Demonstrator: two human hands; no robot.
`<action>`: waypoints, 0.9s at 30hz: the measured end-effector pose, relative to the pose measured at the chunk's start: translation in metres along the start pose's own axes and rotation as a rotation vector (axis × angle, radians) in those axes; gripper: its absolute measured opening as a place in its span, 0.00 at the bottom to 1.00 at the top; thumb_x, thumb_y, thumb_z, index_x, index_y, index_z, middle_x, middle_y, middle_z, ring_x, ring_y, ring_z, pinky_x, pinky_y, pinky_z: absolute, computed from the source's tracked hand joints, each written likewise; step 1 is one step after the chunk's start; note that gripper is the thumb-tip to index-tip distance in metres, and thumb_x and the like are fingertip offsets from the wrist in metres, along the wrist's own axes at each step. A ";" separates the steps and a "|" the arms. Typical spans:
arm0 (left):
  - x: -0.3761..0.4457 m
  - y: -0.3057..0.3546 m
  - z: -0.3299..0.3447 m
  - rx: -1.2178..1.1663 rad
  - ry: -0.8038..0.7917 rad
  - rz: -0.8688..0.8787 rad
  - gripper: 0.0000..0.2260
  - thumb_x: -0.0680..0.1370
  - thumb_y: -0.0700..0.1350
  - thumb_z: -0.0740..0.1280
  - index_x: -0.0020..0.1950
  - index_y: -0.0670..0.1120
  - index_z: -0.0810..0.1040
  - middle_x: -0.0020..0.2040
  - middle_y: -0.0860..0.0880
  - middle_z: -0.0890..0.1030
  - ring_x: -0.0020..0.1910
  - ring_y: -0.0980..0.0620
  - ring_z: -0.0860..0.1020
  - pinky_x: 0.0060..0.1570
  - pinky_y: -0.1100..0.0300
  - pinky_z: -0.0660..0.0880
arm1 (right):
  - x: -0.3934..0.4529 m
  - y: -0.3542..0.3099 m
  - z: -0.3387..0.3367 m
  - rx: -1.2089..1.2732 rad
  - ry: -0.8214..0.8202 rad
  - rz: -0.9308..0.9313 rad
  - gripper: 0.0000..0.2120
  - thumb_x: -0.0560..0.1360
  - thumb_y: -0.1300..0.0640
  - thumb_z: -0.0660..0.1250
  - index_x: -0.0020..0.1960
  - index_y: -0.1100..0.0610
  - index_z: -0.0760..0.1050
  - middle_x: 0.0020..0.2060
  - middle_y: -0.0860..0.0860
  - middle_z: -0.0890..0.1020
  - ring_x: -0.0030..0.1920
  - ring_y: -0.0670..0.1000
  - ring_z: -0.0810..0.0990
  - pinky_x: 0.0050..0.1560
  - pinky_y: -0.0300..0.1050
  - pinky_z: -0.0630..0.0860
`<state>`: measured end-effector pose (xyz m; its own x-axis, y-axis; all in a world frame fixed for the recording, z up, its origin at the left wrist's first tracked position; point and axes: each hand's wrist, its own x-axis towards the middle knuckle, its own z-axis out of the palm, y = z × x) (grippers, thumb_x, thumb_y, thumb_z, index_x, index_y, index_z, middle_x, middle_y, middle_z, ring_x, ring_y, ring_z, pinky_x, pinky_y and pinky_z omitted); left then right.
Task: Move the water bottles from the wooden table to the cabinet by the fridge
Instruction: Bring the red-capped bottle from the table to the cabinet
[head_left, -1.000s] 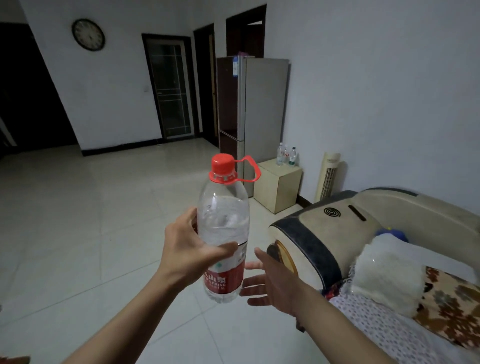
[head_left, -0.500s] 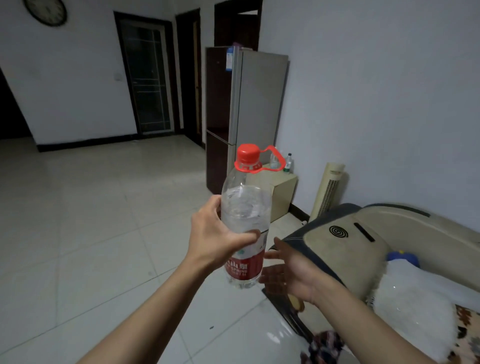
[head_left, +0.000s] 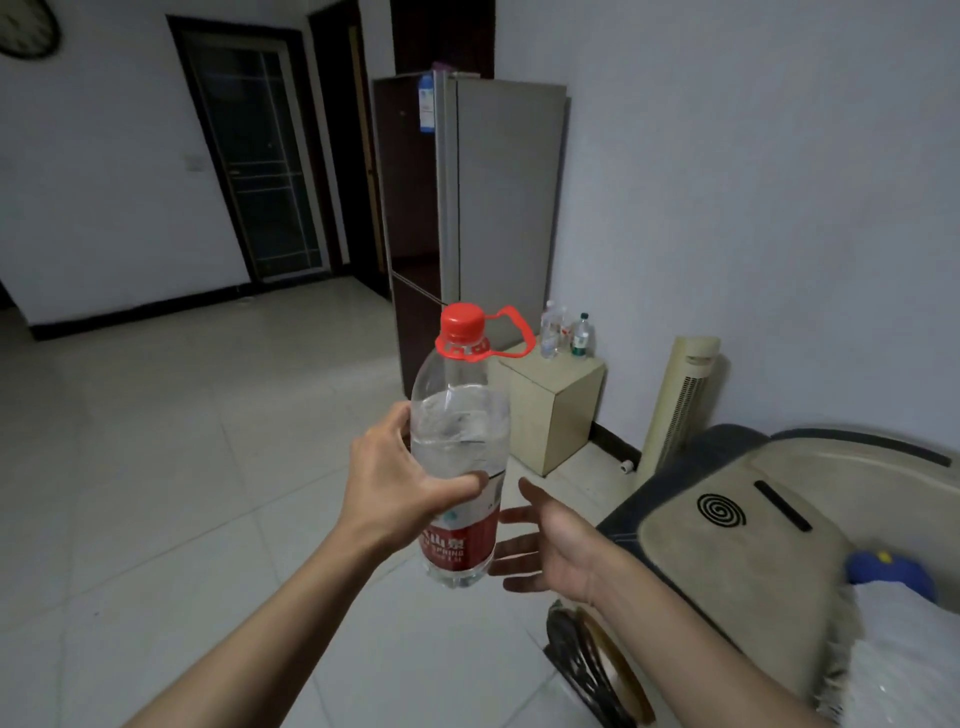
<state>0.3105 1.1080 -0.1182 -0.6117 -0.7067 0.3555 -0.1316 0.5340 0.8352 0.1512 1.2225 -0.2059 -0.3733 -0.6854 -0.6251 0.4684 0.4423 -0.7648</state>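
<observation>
My left hand (head_left: 400, 488) is wrapped around the middle of a large clear water bottle (head_left: 460, 447) with a red cap, a red carry loop and a red label, held upright in front of me. Just to its right my right hand (head_left: 550, 545) hovers open, palm toward the bottle, not touching it. Ahead stands a small beige cabinet (head_left: 556, 410) beside the tall grey fridge (head_left: 478, 208). Two or three small bottles (head_left: 563, 335) stand on the cabinet's top by the wall.
A slim beige tower fan (head_left: 680, 405) stands against the wall right of the cabinet. A beige and dark sofa arm (head_left: 727, 519) with cushions fills the lower right. Pale floor tiles (head_left: 182, 493) stretch left toward dark doors (head_left: 254, 156).
The fridge and cabinet have grown larger and nearer in view as I walk toward them. The bottle stays upright in my left hand; my right hand stays open beside it.
</observation>
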 end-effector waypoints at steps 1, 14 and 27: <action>0.018 -0.002 0.004 0.003 -0.001 0.001 0.29 0.59 0.46 0.83 0.58 0.48 0.79 0.49 0.55 0.84 0.45 0.58 0.83 0.42 0.63 0.83 | 0.013 -0.015 -0.003 -0.005 -0.004 0.005 0.28 0.79 0.34 0.56 0.64 0.57 0.72 0.53 0.63 0.84 0.55 0.62 0.83 0.59 0.58 0.77; 0.222 -0.092 0.027 -0.104 -0.015 -0.012 0.31 0.54 0.54 0.79 0.56 0.51 0.79 0.46 0.55 0.85 0.43 0.60 0.84 0.39 0.62 0.83 | 0.189 -0.154 -0.007 -0.071 0.048 0.036 0.28 0.79 0.34 0.54 0.64 0.56 0.72 0.55 0.63 0.83 0.54 0.61 0.84 0.60 0.58 0.78; 0.431 -0.189 0.052 -0.224 -0.144 -0.010 0.30 0.53 0.54 0.79 0.54 0.51 0.79 0.44 0.56 0.85 0.42 0.62 0.83 0.41 0.58 0.83 | 0.346 -0.256 -0.013 0.022 0.219 0.061 0.36 0.74 0.29 0.58 0.68 0.56 0.72 0.57 0.64 0.83 0.53 0.60 0.85 0.48 0.53 0.81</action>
<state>0.0311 0.7268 -0.1452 -0.7183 -0.6292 0.2970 0.0278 0.4005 0.9159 -0.1085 0.8801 -0.2288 -0.5077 -0.5148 -0.6908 0.5119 0.4647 -0.7225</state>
